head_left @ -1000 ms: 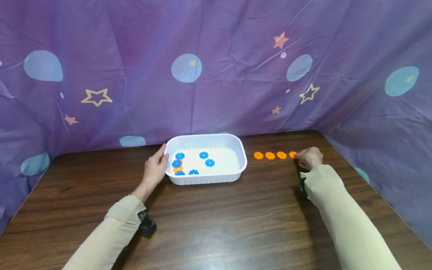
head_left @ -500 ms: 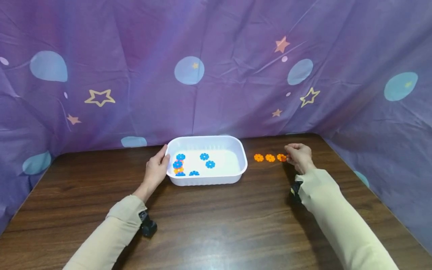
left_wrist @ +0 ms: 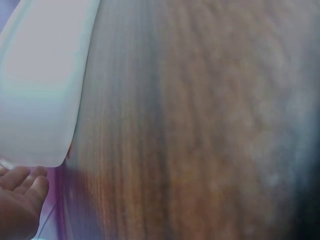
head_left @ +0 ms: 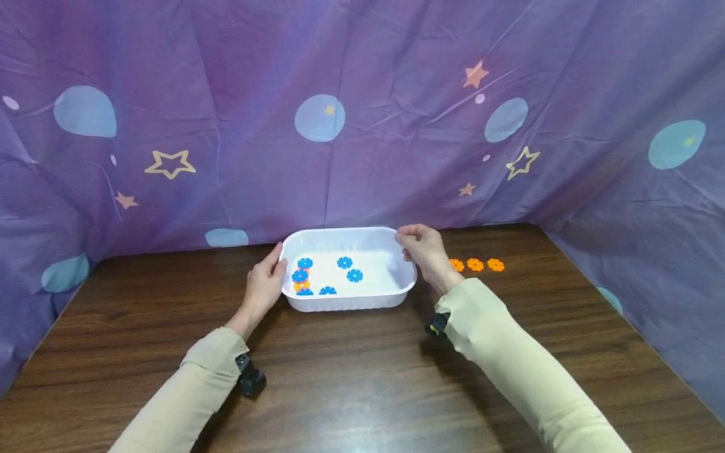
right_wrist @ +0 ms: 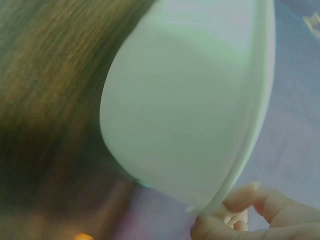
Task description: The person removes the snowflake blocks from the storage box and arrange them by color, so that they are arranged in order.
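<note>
A white plastic tray (head_left: 345, 304) stands near the table's back edge. My left hand (head_left: 263, 280) holds its left end, thumb and fingers at the rim. In the left wrist view that hand (left_wrist: 21, 204) shows only at the lower left corner. My right hand (head_left: 428, 253) is at the tray's back right corner, thumb and index fingertips bent together right at the rim. Whether they pinch the rim, I cannot tell. Inside the tray lie several blue snowflake discs (head_left: 355, 275), with orange and pink ones partly beneath them at the left.
Orange snowflake discs (head_left: 475, 265) lie in a row on the brown wooden table (head_left: 345, 371), right of the tray; my right hand covers the row's left part. A purple curtain (head_left: 255, 157) with stars hangs close behind the table and along its right side.
My right hand has left the right end of the orange disc row and moved left to the tray's corner; the rightmost disc now lies uncovered. My left hand has stayed at the tray.
</note>
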The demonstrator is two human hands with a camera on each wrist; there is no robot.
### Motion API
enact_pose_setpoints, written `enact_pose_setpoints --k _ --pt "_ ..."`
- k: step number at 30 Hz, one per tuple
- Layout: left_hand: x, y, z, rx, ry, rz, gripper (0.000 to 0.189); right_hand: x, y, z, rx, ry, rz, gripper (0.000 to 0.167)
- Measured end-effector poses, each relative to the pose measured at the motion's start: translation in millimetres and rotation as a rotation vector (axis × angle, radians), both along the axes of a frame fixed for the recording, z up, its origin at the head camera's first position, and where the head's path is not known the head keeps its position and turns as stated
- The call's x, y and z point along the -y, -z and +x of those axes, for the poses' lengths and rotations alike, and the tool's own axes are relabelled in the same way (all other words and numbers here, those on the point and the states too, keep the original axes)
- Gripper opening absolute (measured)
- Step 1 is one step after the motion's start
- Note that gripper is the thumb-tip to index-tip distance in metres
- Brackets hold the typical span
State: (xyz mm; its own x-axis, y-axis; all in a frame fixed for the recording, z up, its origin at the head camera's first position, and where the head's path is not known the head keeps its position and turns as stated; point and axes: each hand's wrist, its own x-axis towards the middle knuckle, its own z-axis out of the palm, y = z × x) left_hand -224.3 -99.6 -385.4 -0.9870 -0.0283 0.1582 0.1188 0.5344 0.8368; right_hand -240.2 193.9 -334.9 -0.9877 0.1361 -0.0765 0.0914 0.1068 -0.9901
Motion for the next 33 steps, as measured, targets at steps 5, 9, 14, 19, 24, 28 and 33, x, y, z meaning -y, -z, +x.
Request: enact_pose_setpoints --k 5,9,14,19,24,28,33 --pt "0.9 0.4 0.0 0.014 0.004 0.007 0.046 38 -3.9 0.6 -0.006 -0.08 0.046 0.026" --pt "0.2 0.4 -0.2 0.014 0.0 0.013 0.046 68 1.9 -1.3 0.05 -0.168 0.062 0.022" --pt "-0.7 0.9 -0.5 0.003 -0.009 0.013 0.046 98 14.5 -5.5 0.151 -0.295 0.157 0.02" --pt "-0.1 1.7 -0.8 -0.016 -0.018 -0.003 0.045 119 20.1 -6.3 0.174 -0.382 0.275 0.019" --pt "-0.1 1.6 -0.8 -0.024 -0.018 -0.02 0.045 131 23.1 -5.8 0.177 -0.406 0.396 0.015" --pt "-0.2 0.9 -0.5 -0.025 -0.01 -0.018 0.045 136 24.7 -5.5 0.197 -0.399 0.446 0.009" --pt "0.1 0.0 0.2 -0.037 -0.012 -0.021 0.045 143 26.0 -7.6 0.212 -0.376 0.531 0.011"
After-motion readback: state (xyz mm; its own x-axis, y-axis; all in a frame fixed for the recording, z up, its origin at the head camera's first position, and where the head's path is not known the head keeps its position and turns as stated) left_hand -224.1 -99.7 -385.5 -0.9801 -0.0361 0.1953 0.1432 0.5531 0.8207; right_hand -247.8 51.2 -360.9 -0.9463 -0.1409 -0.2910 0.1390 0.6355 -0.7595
